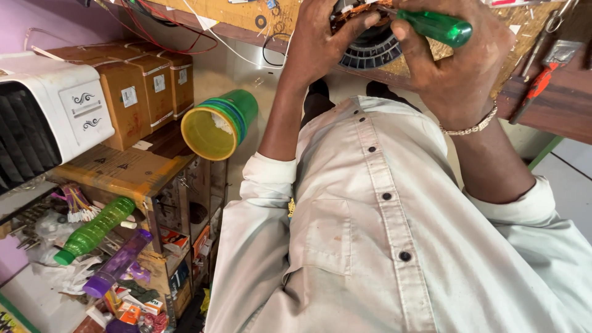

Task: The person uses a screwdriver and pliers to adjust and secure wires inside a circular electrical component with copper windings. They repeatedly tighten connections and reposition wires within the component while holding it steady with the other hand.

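Workbench [542,117] at top of frame, shelves at left; risk, in our judgement: screwdriver [439,26] slipping off the part and gouging its copper windings, if pressed askew; our right hand [459,68] fingers curled tight round the green handle; our left hand [317,43] fingers closed on the motor [364,37], top centre.

We see a glossy, see-through green plastic screwdriver handle [436,26] in the right hand [459,68], whose wrist carries a shiny metal chain bracelet [470,129]. Our shirt [394,246] is matt pale cloth with dark plastic buttons. The workbench [542,105] shows worn, scuffed wood. Beside us sit matt brown cardboard boxes [139,92], smooth stacked plastic cups [219,123] and a ribbed green plastic bottle [95,229].
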